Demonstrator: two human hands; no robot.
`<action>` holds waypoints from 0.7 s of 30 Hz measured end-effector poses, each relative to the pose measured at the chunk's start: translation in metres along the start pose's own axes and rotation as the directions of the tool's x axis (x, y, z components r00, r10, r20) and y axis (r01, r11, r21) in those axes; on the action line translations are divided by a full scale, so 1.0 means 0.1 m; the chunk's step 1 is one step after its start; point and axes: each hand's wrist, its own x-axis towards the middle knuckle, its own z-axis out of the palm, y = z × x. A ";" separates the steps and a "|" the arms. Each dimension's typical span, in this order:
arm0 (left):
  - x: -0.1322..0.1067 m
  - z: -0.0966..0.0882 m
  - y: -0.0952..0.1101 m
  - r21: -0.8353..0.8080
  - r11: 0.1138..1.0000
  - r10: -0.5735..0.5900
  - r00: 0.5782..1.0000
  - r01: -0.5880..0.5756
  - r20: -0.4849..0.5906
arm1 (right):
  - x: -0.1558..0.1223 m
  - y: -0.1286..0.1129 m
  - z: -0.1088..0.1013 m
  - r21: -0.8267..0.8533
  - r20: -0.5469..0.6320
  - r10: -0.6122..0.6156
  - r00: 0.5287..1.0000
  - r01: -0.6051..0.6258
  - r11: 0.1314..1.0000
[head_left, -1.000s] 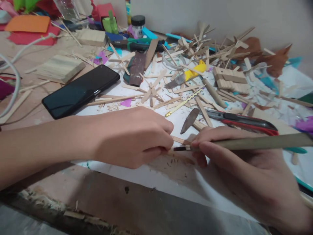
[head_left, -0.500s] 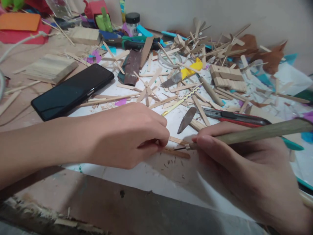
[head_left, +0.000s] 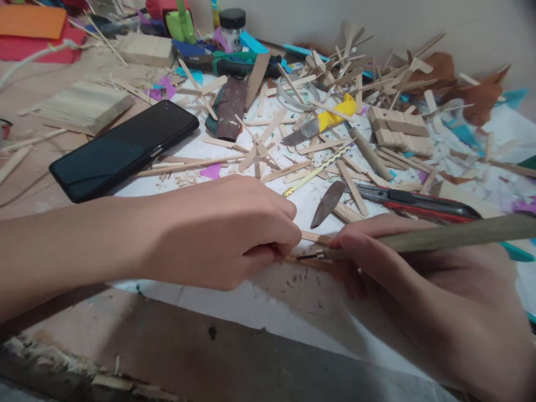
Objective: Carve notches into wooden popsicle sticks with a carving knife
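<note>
Left hand (head_left: 234, 234): pinches stick (head_left: 319, 264)
Right hand (head_left: 427, 285): grips carving tool (head_left: 456, 235), tip by stick
Crumbs (head_left: 299, 277): below grip; carving seems begun, unfinished

Backed by a plain greyish wall (head_left: 419, 19); furnished with a brown tabletop (head_left: 84, 332), rough-edged in front; dimly lit.

left hand (head_left: 238, 234): fingertips hidden | stick (head_left: 312, 262): left end covered | tool (head_left: 435, 237): handle cut off right
</note>
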 end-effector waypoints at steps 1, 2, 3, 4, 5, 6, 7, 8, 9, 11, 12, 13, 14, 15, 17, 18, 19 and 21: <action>0.00 0.00 0.00 -0.003 1.000 0.005 1.000 -0.005 -0.004 | -0.02 0.00 -0.01 -0.027 -0.011 -0.042 0.999 0.041 0.999; 0.00 0.00 -0.01 -0.007 1.000 0.008 1.000 -0.008 -0.007 | -0.04 0.01 -0.01 -0.050 -0.025 -0.084 0.996 0.083 0.995; 0.00 0.00 -0.01 -0.011 1.000 0.005 1.000 -0.005 -0.003 | -0.05 0.01 -0.01 -0.068 -0.034 -0.120 0.992 0.117 0.991; 0.00 0.01 -0.01 -0.013 1.000 -0.004 1.000 0.004 0.003 | -0.07 0.02 -0.02 -0.077 -0.039 -0.146 0.988 0.143 0.987; 0.00 0.00 -0.01 -0.013 1.000 -0.013 1.000 0.013 0.010 | -0.08 0.02 -0.01 -0.079 -0.039 -0.150 0.988 0.147 0.986; 0.00 0.00 -0.01 -0.014 1.000 -0.019 1.000 0.019 0.014 | -0.09 0.02 -0.01 -0.072 -0.045 -0.143 0.989 0.140 0.988; 0.00 0.00 0.00 -0.016 1.000 -0.021 1.000 0.021 0.018 | -0.09 0.02 0.00 -0.067 -0.053 -0.123 0.991 0.119 0.991; 0.01 0.00 0.00 -0.018 1.000 -0.022 1.000 0.022 0.018 | -0.09 0.02 0.01 -0.070 -0.067 -0.097 0.993 0.092 0.993; 0.01 0.00 0.01 -0.021 1.000 -0.022 1.000 0.023 0.015 | -0.09 0.01 0.01 -0.076 -0.088 -0.078 0.993 0.071 0.995; 0.00 -0.01 0.02 -0.028 0.999 -0.022 1.000 0.022 0.002 | -0.09 0.00 0.02 -0.078 -0.116 -0.054 0.992 0.045 0.996; 0.00 -0.01 0.02 -0.029 0.999 -0.025 1.000 0.025 0.000 | -0.09 -0.01 0.02 -0.077 -0.117 -0.056 0.992 0.047 0.996; 0.00 -0.01 0.02 -0.030 0.999 -0.029 1.000 0.029 0.001 | -0.09 -0.01 0.02 -0.079 -0.103 -0.064 0.993 0.056 0.995; 0.00 -0.01 0.02 -0.033 0.999 -0.031 1.000 0.032 0.003 | -0.08 -0.01 0.02 -0.084 -0.089 -0.077 0.993 0.069 0.994; 0.01 -0.01 0.02 -0.035 0.999 -0.033 0.999 0.033 0.007 | -0.08 -0.01 0.02 -0.089 -0.073 -0.087 0.993 0.080 0.993; 0.01 -0.01 0.01 -0.036 0.999 -0.039 0.999 0.039 0.018 | -0.08 -0.01 0.01 -0.098 -0.074 -0.108 0.991 0.100 0.990; 0.02 -0.02 0.01 -0.039 0.998 -0.038 0.999 0.039 0.022 | -0.08 0.00 0.01 -0.099 -0.080 -0.116 0.990 0.108 0.989; 0.02 -0.02 0.01 -0.042 0.998 -0.040 0.999 0.041 0.028 | -0.08 0.00 0.01 -0.106 -0.083 -0.131 0.988 0.122 0.987; 0.03 -0.03 0.01 -0.042 0.997 -0.059 0.997 0.061 0.045 | -0.06 -0.01 -0.01 -0.139 -0.081 -0.211 0.974 0.198 0.970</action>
